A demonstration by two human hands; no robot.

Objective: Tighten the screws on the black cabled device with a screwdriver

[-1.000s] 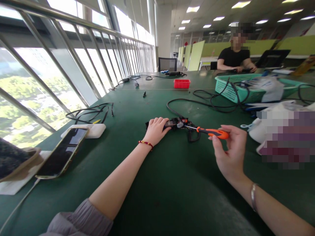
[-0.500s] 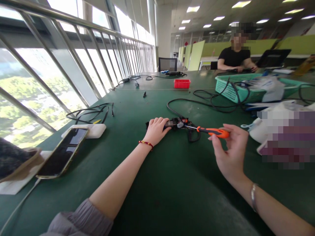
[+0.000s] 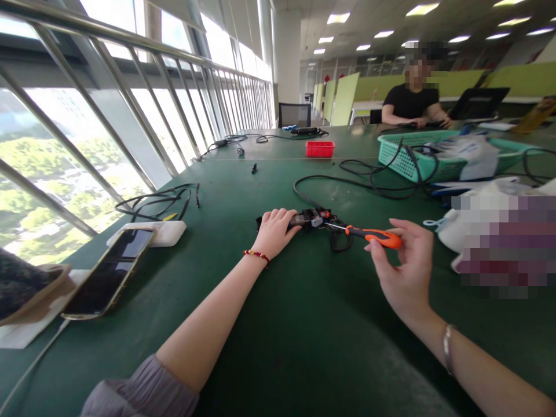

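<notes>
On the green table, a black device [image 3: 309,219] with exposed inner parts and a cable lies under my left hand [image 3: 274,231]. The fingers of that hand wrap over its left end and hold it down. My right hand [image 3: 403,266] grips an orange and black screwdriver [image 3: 377,236] by the end of its handle, between thumb and fingers. The thin shaft points left, and its tip reaches the right part of the device. Whether the tip sits in a screw is too small to tell. A black loop [image 3: 341,240] lies just below the shaft.
A red bin [image 3: 320,149] stands farther back. At the right are a green basket [image 3: 397,160] with bags and cables, and a white bundle [image 3: 456,231]. A phone [image 3: 110,272] rests on a white box [image 3: 171,233] at left. Across the table sits a person [image 3: 410,104].
The whole view has shifted very slightly. Both hands keep their holds, and the screwdriver stays at the same spot on the device.
</notes>
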